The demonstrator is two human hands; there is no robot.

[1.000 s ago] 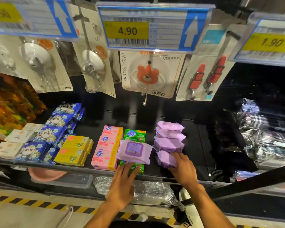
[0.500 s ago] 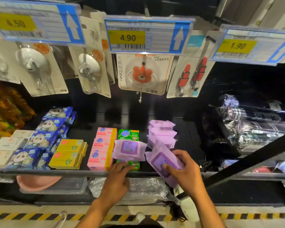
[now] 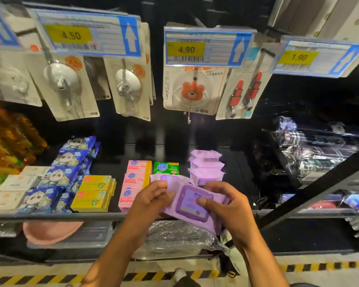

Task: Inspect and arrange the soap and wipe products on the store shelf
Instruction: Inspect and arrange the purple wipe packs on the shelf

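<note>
Both my hands hold one purple wipe pack (image 3: 192, 204) with a darker lid, lifted in front of the shelf edge. My left hand (image 3: 151, 200) grips its left end, and my right hand (image 3: 228, 206) grips the right end with the thumb on the lid. Behind it a second purple pack (image 3: 164, 177) lies across the green soap box (image 3: 166, 167). A row of purple packs (image 3: 206, 166) runs back on the right. Pink soap boxes (image 3: 136, 177) sit to the left.
Yellow soap boxes (image 3: 93, 193), blue wipe packs (image 3: 60, 175) and white soap boxes (image 3: 15, 183) fill the shelf's left part. The black shelf edge (image 3: 50, 216) runs below them. Hook packs and price tags (image 3: 187, 49) hang above. Wrapped goods (image 3: 319, 150) lie at right.
My right hand lifted the front purple pack off the shelf toward me. My left hand left the pack on the green box and took hold of the lifted pack too.
</note>
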